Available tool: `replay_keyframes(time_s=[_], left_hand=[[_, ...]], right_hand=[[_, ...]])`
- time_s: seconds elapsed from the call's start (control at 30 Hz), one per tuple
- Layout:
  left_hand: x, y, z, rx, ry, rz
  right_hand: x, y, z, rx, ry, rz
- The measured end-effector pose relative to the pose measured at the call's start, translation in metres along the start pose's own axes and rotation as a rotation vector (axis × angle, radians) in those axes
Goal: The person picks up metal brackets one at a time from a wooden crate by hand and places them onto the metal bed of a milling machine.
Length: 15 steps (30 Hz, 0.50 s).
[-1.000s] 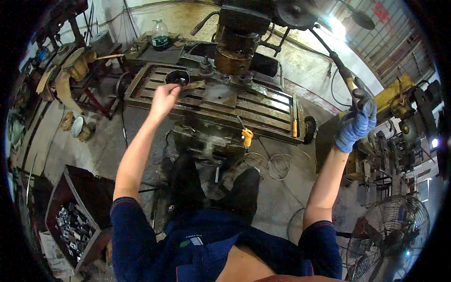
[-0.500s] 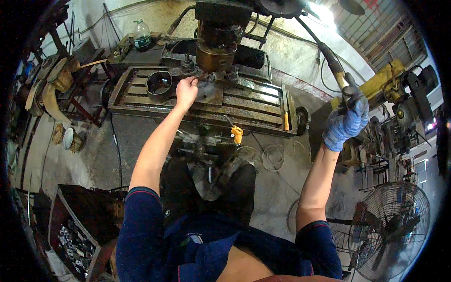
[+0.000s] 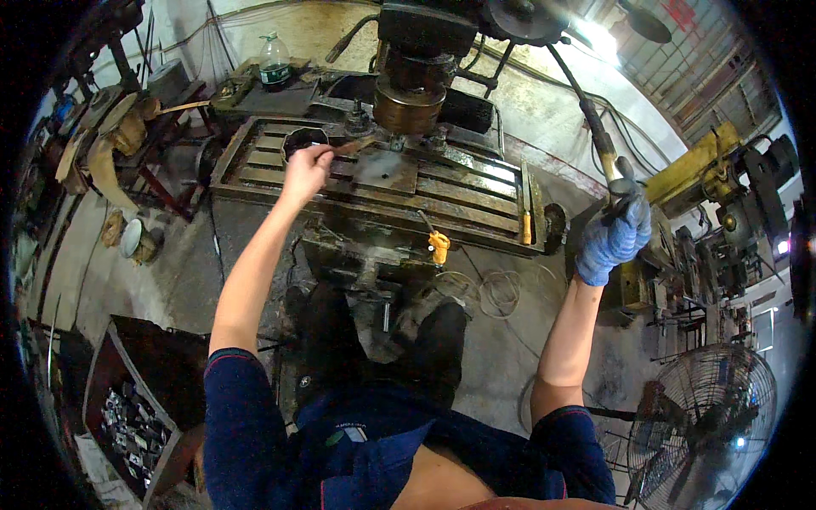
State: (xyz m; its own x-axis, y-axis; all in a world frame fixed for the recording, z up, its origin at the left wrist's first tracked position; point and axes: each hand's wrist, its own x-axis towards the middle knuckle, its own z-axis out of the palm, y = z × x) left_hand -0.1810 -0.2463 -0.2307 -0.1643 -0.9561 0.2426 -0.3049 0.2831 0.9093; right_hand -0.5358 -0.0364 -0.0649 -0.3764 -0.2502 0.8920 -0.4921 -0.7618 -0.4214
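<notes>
My bare left hand [image 3: 306, 170] is closed on a thin brush [image 3: 352, 146], whose brownish end points right toward the spindle. Just behind that hand stands a dark cut-down tub [image 3: 299, 138], partly hidden by my fingers. The brush end is beside the round machine spindle head [image 3: 410, 106], over a flat plate [image 3: 387, 172] on the slotted machine table [image 3: 463, 194]. Off to the right, my right hand [image 3: 614, 238], in a blue-grey glove, is wrapped round the lower end of a long machine lever [image 3: 600, 140].
A yellow-handled tool [image 3: 439, 246] hangs at the table's front edge, with another yellow handle [image 3: 527, 228] at its right end. A bottle [image 3: 274, 64] stands behind. At lower left is a bin of metal parts [image 3: 170, 450]; a caged fan [image 3: 701, 425] stands lower right.
My left hand has moved left, away from the spindle, to in front of the tub, with the brush in it. My gloved right hand has come slightly lower with the lever. The view has shifted slightly.
</notes>
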Motion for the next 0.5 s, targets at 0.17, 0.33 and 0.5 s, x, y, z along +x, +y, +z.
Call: replay_keyframes(time_s=[0.17, 0.33, 0.5], left_hand=[[0.0, -0.012, -0.053, 0.336, 0.281, 0.061], [-0.005, -0.032, -0.057, 0.672, 0.343, 0.181], [-0.02, -0.044, -0.047, 0.758, 0.236, 0.12]], right_hand=[[-0.007, 0.002, 0.002, 0.008, -0.02, -0.011], [-0.019, 0.002, 0.004, -0.003, 0.058, 0.087], [-0.025, 0.003, 0.004, -0.011, 0.055, 0.101]])
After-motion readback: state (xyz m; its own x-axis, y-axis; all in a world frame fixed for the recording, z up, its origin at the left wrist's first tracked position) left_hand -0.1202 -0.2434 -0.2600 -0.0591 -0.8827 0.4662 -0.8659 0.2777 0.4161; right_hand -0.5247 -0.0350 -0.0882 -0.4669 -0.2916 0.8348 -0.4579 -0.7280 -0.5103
